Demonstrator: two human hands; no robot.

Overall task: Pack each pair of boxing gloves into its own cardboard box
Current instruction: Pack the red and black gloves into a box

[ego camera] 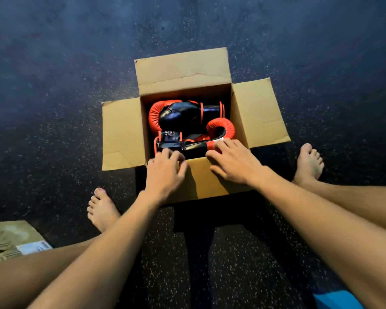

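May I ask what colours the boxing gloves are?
The boxing gloves are black and orange-red, best in the head view.

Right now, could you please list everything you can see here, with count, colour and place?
box: one, brown cardboard, on the floor, flaps open
gloves: two, red and black, inside the box
second box: one, brown with a white label, bottom left, partly out of view
floor: dark, speckled, under everything
blue cloth: one patch, bottom right; cannot tell what it is
feet: two, bare, either side of the box
left grip: one, bare, at the box's near rim, blurred
right grip: one, bare, fingers spread on the near glove
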